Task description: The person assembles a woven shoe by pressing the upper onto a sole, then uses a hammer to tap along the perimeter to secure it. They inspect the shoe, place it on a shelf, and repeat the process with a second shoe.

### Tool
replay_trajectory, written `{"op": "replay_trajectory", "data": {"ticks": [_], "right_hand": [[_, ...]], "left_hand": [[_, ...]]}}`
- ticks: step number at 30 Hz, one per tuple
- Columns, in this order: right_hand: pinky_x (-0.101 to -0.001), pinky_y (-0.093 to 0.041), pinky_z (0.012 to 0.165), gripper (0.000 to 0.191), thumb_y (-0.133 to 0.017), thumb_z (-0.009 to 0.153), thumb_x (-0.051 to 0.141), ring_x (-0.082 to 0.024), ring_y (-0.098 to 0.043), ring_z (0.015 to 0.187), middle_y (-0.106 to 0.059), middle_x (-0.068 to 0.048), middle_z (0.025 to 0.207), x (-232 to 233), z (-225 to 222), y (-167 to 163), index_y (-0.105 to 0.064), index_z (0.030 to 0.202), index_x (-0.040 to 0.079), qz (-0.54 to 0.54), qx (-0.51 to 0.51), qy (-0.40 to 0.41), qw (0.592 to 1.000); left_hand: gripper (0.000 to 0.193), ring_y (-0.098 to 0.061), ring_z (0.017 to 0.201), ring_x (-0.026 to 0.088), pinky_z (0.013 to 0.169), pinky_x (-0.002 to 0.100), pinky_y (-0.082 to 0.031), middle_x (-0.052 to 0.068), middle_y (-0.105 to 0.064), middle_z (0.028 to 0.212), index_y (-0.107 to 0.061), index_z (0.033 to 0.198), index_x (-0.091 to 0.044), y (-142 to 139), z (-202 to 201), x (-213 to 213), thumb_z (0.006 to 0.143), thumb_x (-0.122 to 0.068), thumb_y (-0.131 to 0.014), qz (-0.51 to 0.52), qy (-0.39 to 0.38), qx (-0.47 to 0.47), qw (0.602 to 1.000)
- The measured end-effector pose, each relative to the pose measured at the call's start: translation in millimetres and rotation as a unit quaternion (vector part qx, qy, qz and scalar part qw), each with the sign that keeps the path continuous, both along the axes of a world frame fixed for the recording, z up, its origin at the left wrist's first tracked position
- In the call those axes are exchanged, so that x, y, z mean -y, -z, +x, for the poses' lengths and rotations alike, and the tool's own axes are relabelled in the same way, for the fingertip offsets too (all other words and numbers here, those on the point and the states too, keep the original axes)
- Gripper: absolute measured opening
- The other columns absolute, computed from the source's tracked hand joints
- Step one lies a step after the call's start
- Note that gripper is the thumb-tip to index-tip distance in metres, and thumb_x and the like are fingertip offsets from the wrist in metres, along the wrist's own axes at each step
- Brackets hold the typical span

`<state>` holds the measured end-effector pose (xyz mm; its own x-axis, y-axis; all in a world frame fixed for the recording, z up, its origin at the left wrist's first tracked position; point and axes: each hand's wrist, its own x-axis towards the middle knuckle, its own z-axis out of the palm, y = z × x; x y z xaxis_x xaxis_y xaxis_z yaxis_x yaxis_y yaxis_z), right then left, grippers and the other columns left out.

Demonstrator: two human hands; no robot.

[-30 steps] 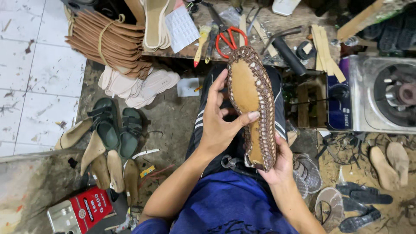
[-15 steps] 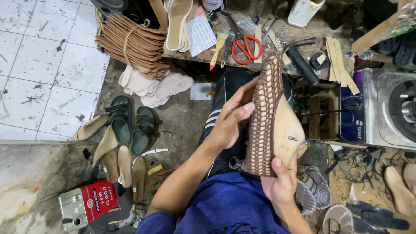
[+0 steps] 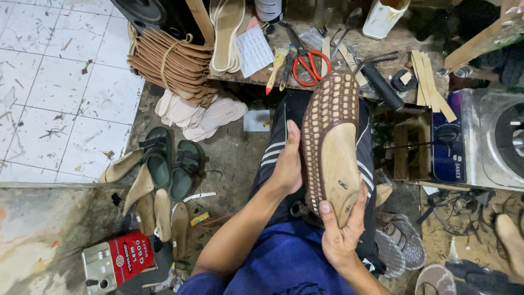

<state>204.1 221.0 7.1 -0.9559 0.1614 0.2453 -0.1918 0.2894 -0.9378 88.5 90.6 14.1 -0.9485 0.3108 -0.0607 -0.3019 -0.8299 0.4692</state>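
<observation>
A brown woven shoe upper sits stretched over a pale wooden shoe last, held over my lap with the upper side facing me. My left hand grips the shoe's left side, thumb up along its edge. My right hand cups the heel end of the last from below, fingers wrapped around it. Both hands hold the same shoe.
A workbench ahead carries red-handled scissors, a hammer, soles and strips. Stacked brown soles and pale insoles lie left. Green sandals, wooden lasts and a red glue tin rest on the floor. A metal appliance stands right.
The shoe has been rolled from sole-up through its side to upper-side-up, showing the wooden last. My left hand slid from the sole to the left edge; my right hand stays at the heel.
</observation>
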Motion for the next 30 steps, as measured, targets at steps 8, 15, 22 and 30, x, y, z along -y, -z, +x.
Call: {"op": "replay_trajectory", "data": {"ticks": [8,15,22,30], "right_hand": [[-0.0452,-0.028,0.129,0.066,-0.057,0.103,0.032,-0.031,-0.034,0.151,-0.031,-0.017,0.158,14.7,-5.1,-29.5,-0.036,0.157,0.002,0.022,-0.12,-0.09,0.988],[-0.0441,-0.04,0.125,0.051,-0.047,0.113,0.036,-0.029,-0.048,0.145,-0.044,-0.017,0.151,16.6,-24.3,-11.1,-0.045,0.148,-0.001,-0.071,-0.108,-0.062,0.99],[-0.042,-0.039,0.122,0.049,-0.047,0.113,0.039,-0.028,-0.052,0.135,-0.054,-0.019,0.141,17.1,-36.6,-2.3,-0.056,0.139,-0.002,-0.074,-0.113,-0.104,0.985],[-0.0499,-0.038,0.122,0.063,-0.075,0.089,0.028,-0.038,-0.05,0.14,-0.056,-0.022,0.14,34.8,-67.0,-30.6,-0.049,0.14,0.002,0.134,-0.239,-0.161,0.948]], "left_hand": [[0.112,-0.072,0.099,0.037,0.086,0.05,-0.06,0.025,-0.066,0.128,-0.049,0.148,0.004,15.9,5.1,14.9,0.095,-0.087,-0.01,0.081,0.05,0.021,0.995],[0.112,-0.072,0.093,0.036,0.085,0.048,-0.061,0.028,-0.067,0.124,-0.051,0.146,0.008,26.6,-4.2,45.9,0.098,-0.086,-0.012,0.035,0.022,0.015,0.999],[0.108,-0.07,0.101,0.034,0.088,0.048,-0.06,0.025,-0.065,0.13,-0.049,0.148,0.005,29.2,-18.5,55.0,0.101,-0.084,-0.012,0.092,0.013,0.026,0.995],[0.093,-0.064,0.119,0.039,0.104,0.05,-0.055,0.025,-0.061,0.136,-0.045,0.152,-0.004,53.9,-19.1,66.6,0.103,-0.081,-0.024,0.275,0.048,0.128,0.952]]}}
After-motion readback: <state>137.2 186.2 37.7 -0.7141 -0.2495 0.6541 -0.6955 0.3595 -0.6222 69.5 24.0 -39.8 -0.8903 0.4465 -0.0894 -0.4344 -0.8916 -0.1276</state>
